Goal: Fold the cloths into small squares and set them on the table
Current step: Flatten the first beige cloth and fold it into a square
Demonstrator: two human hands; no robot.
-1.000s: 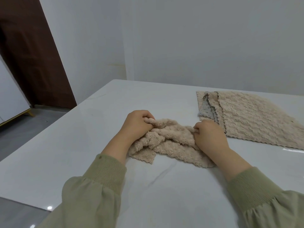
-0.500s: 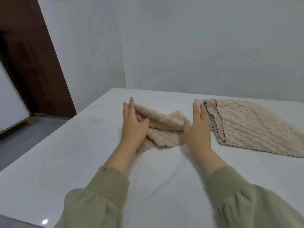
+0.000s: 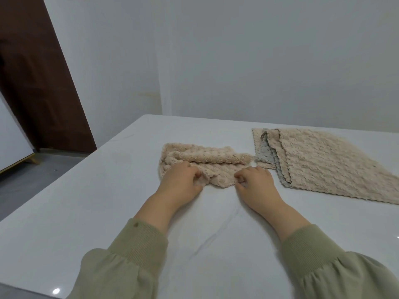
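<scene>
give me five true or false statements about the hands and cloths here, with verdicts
1. The left hand and right hand both pinch the near edge of the cloth. True.
2. The stack lies left of the cloth. False: it lies to the right.
3. A grey cloth shows within the stack. True.
4. The cloth is folded into a small square. False: it is a loose, rumpled strip, with the fold unfinished.
5. The table is dark wood. False: it is white with faint veins.
</scene>
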